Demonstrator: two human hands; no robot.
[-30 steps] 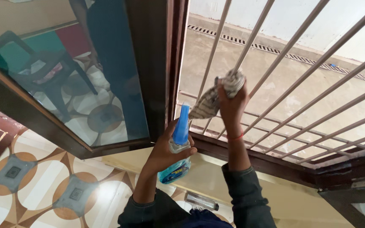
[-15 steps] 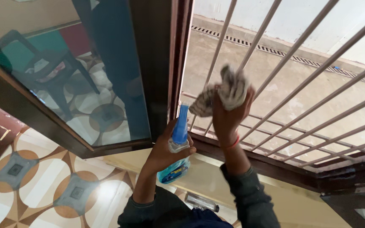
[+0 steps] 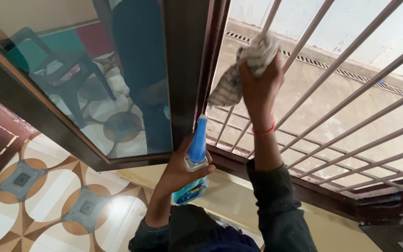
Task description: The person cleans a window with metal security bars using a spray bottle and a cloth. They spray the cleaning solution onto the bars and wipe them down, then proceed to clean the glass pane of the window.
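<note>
In the head view, the right hand (image 3: 257, 86) is raised against the metal window grille (image 3: 350, 107), its fingers closed around a bunched grey-and-white cloth (image 3: 248, 63). The wad of cloth presses on one of the slanted pale bars near the grille's left edge, just beside the dark brown window frame (image 3: 187, 70), and a loose tail of it hangs down to the left of the wrist. A thin red band (image 3: 266, 131) circles that wrist, and a dark sleeve covers the forearm below.

The left hand (image 3: 180, 170) is lower, near the bottom of the frame, its fingers wrapped around a blue spray bottle (image 3: 194, 163). The bottle stands roughly upright, its nozzle end pointing up along the frame post and its blue-labelled body below the palm.

To the left, the open glass pane (image 3: 94, 88) reflects a dark chair and a patterned floor. Below it lies the tiled floor (image 3: 47, 200) with brown, white and grey round motifs. Beyond the grille, a concrete yard (image 3: 332, 88) with a drain grate runs along a pale wall.
</note>
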